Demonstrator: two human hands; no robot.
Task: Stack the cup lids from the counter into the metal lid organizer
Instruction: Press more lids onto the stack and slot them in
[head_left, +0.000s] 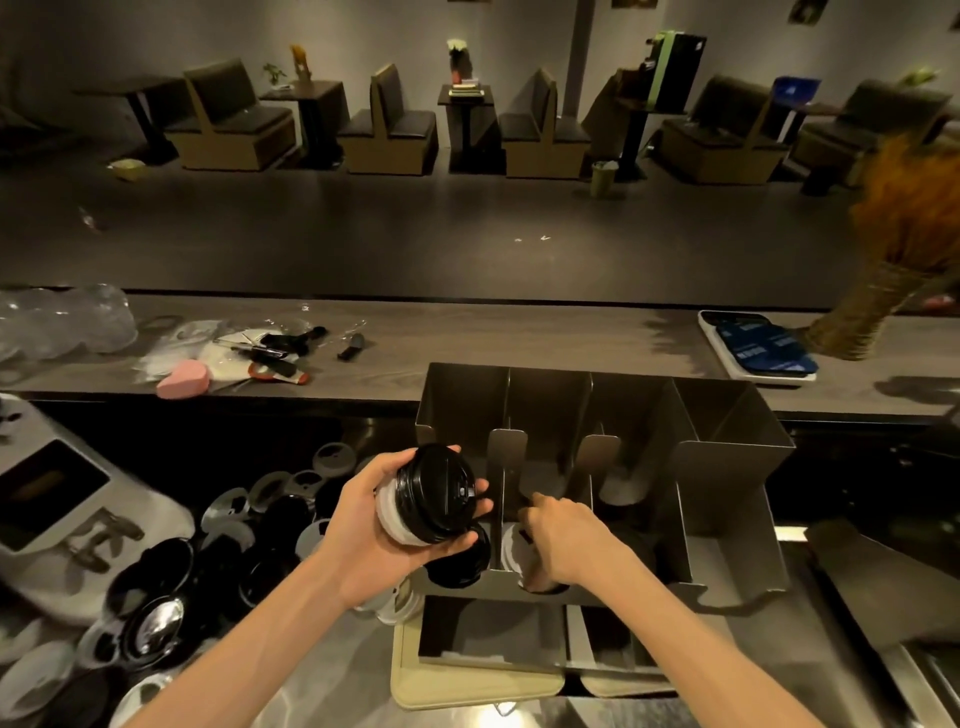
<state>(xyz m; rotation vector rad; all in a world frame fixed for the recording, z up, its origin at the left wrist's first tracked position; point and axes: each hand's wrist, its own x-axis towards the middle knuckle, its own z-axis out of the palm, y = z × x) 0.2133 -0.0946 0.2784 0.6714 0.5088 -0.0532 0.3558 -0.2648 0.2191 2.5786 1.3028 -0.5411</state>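
At the steel counter (322, 670) behind the bar, we see the metal lid organizer (727, 431) standing just ahead of us, its dividers splitting it into several upright slots. Our left hand (374, 525) curls its fingers and thumb round a short stack of lids (434, 493), black ones on top and white ones beneath, held tilted just in front of the organizer's leftmost slot. A few black lids (460, 564) already sit low in that slot, partly hidden under the held stack. Our right hand (563, 540) reaches down into the second slot, where white lids (511, 551) lie; its fingertips are hidden behind the divider and the back of the hand, so we cannot tell whether they pinch anything or merely touch. To the left, loose black and white lids (171, 597) lie scattered over the counter in an overlapping heap. On the raised wooden bar top (519, 343) beyond the organizer lie a pink heart-shaped item (183, 379), some dark tools (270, 353) and crumpled clear plastic (62, 322).
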